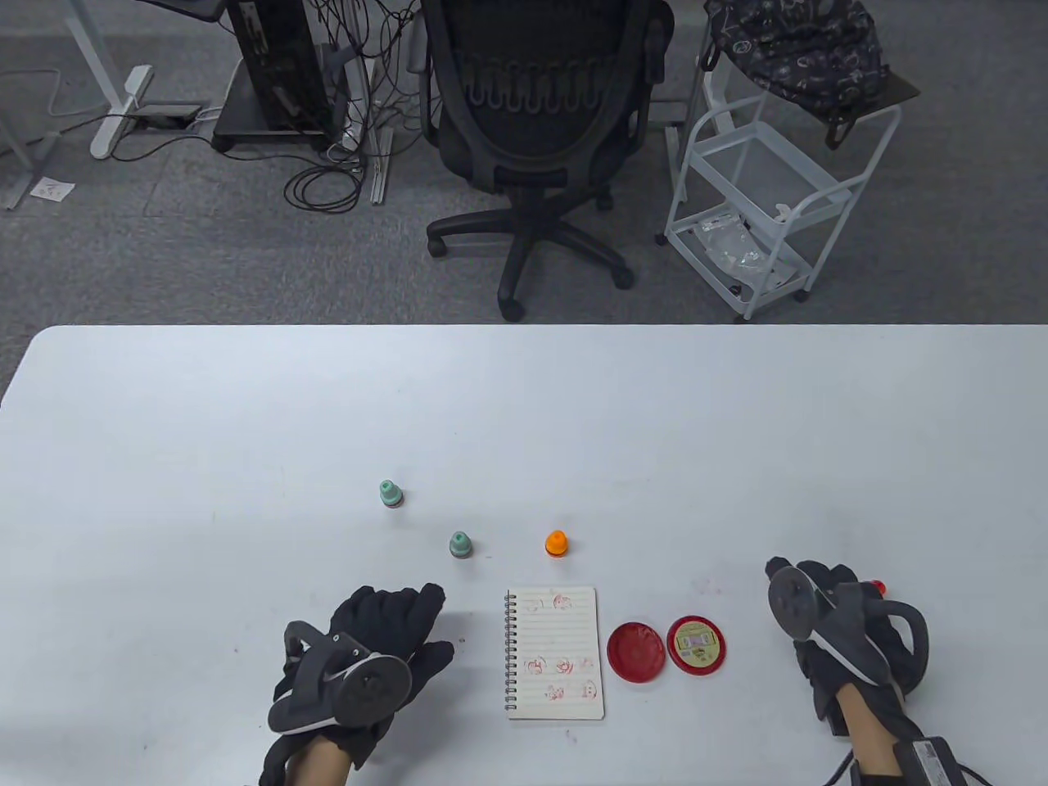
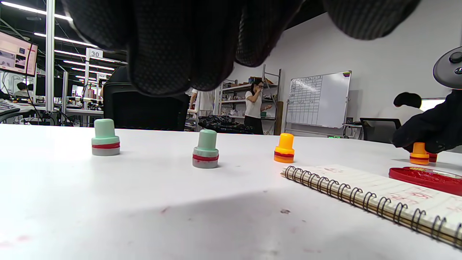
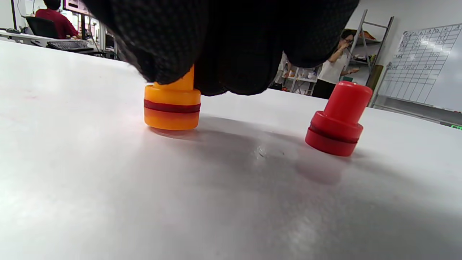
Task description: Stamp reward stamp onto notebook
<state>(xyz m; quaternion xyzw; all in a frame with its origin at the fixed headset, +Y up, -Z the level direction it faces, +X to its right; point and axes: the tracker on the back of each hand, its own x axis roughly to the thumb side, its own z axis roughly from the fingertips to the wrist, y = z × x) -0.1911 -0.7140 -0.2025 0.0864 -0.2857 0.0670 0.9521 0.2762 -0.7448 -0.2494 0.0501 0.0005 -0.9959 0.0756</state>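
A spiral notebook (image 1: 555, 652) with several red stamp prints lies near the table's front edge. To its right sit an open red ink pad (image 1: 636, 652) and its lid (image 1: 697, 645). Further right, my right hand (image 1: 823, 602) curls its fingers (image 3: 234, 43) over the handle of a small orange stamp (image 3: 172, 104), which stands on the table and is hidden in the table view. Beside it a red stamp (image 3: 337, 121) stands free. My left hand (image 1: 393, 622) rests flat on the table left of the notebook, holding nothing.
Two green stamps (image 1: 390, 494) (image 1: 461, 544) and another orange stamp (image 1: 557, 543) stand on the white table (image 1: 205, 426) beyond the notebook. An office chair (image 1: 540, 123) and a white cart (image 1: 770, 205) stand past the far edge.
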